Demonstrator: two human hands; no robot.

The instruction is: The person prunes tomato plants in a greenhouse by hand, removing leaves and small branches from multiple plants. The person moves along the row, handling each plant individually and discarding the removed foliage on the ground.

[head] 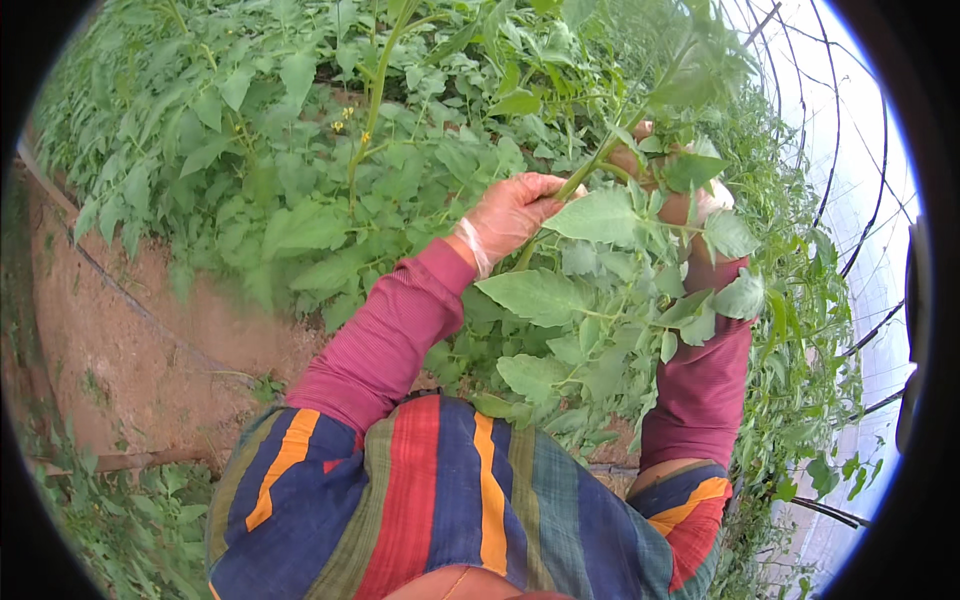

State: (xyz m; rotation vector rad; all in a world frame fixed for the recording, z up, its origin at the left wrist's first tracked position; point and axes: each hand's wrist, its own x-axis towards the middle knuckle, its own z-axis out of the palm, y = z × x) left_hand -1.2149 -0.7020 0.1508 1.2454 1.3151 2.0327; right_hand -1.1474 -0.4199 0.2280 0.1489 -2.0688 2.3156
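Observation:
My left hand (517, 206), in a thin clear glove, is closed around the thick green stem (594, 161) of a tall leafy plant that looks like tomato. The stem slants up to the right, past my fingers. My right hand (628, 159) is higher and further right, close to the same stem. Leaves cover much of it, so what its fingers hold is hidden; a clear glove cuff (716, 199) shows at its wrist. Broad leaves (544, 298) of the plant hang between my forearms.
Another upright stem (367, 131) with small yellow flowers (342, 118) stands to the left among dense foliage. Bare soil (150, 300) with a thin dark hose (142, 309) lies at left. Plastic sheeting (862, 150) with dark curved ribs walls the right side.

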